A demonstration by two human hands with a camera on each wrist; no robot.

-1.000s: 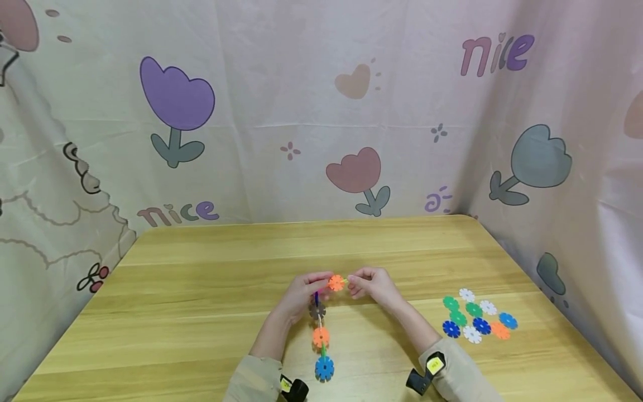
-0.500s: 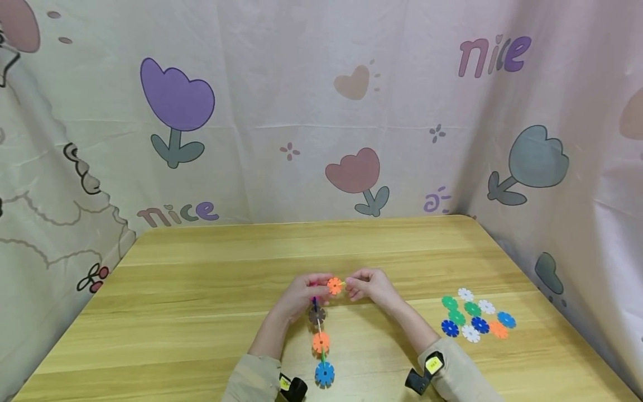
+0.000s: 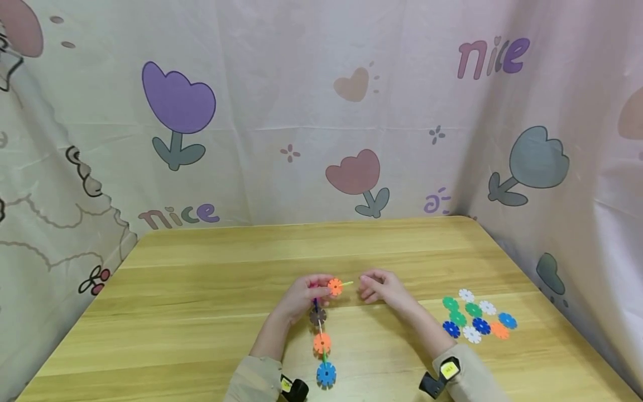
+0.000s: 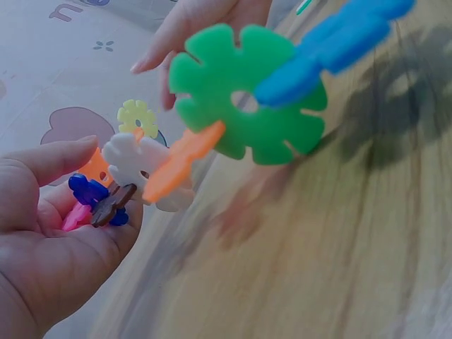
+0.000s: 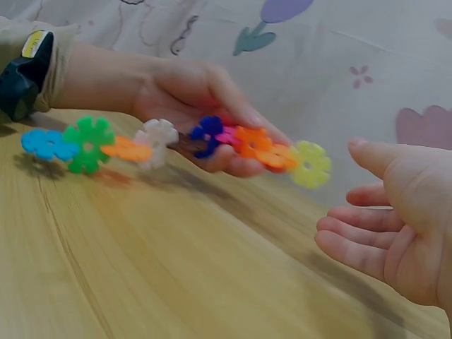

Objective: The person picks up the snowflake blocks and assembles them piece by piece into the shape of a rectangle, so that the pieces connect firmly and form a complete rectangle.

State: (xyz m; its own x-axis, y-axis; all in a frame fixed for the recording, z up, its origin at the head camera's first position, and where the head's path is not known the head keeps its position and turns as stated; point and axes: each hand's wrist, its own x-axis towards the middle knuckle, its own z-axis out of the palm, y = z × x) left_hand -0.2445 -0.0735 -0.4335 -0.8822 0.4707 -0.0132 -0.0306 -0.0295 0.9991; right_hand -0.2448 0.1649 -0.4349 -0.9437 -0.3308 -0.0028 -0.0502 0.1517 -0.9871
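Note:
My left hand (image 3: pixel 301 296) pinches a chain of interlocked notched plastic discs near its far end. In the right wrist view the chain runs from a blue disc (image 5: pixel 49 144) through a green disc (image 5: pixel 89 145), an orange one, a white disc (image 5: pixel 156 141), brown, dark blue (image 5: pixel 207 135) and pink to an orange disc (image 5: pixel 252 142) at my fingers. A yellow disc (image 5: pixel 311 164) sticks out beyond that orange one, at the chain's tip. My right hand (image 5: pixel 402 219) stands apart from the yellow disc, fingers relaxed and holding nothing.
Loose discs lie on the wooden table (image 3: pixel 201 290) to the right: green (image 3: pixel 473 310), white (image 3: pixel 472 334), dark blue (image 3: pixel 451 329), orange (image 3: pixel 499 330) and blue (image 3: pixel 508 320). A printed curtain (image 3: pixel 271 67) stands behind the table's far edge.
My right hand has let go of the yellow disc and drawn back to the right. My left hand keeps its hold on the chain, nearly still.

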